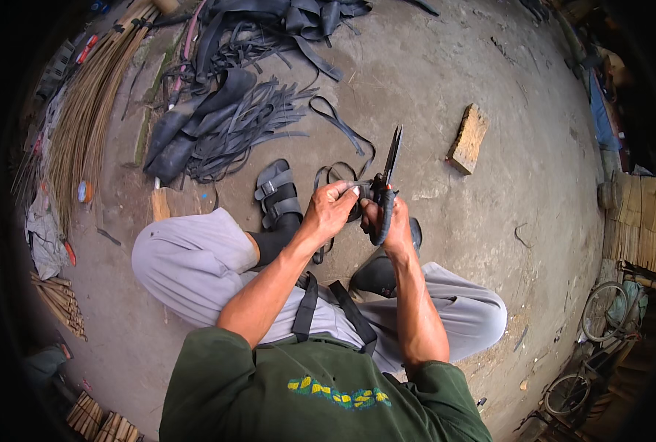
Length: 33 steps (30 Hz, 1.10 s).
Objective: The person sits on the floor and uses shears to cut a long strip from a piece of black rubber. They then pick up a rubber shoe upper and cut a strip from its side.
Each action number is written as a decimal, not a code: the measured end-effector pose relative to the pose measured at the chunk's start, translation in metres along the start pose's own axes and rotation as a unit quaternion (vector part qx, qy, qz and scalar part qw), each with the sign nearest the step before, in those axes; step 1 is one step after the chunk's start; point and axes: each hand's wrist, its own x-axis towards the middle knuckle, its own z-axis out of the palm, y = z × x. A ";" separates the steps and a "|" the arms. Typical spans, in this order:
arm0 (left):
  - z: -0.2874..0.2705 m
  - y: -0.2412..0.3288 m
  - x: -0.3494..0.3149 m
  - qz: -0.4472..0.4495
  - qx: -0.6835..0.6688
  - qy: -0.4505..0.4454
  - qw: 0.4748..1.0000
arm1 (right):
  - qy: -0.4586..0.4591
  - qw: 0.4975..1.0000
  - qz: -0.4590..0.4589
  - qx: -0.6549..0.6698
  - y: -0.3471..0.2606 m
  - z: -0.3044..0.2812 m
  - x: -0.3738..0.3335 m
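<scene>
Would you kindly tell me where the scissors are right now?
In the head view, just right of centre, the scissors are in the right hand, beside the left hand, their blades pointing up the picture.

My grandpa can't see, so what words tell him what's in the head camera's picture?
A seated person pinches thin dark strip material in the left hand and holds black-handled metal scissors in the right hand. Ahead to the left, black rubbery-looking strips and sheets lie heaped on the grey-brown floor; a rough yellowish-brown block lies to the right.
</scene>
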 end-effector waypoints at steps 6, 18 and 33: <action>-0.003 0.006 0.007 -0.003 -0.089 0.013 0.996 | 0.037 0.999 0.004 0.010 -0.004 -0.005 0.004; -0.111 0.046 0.029 0.124 -0.139 0.270 0.945 | 0.234 0.966 -0.107 0.006 -0.038 -0.074 0.005; 0.006 0.142 0.022 0.164 -0.307 -0.117 0.930 | 0.054 0.989 -0.131 0.045 -0.091 0.031 -0.010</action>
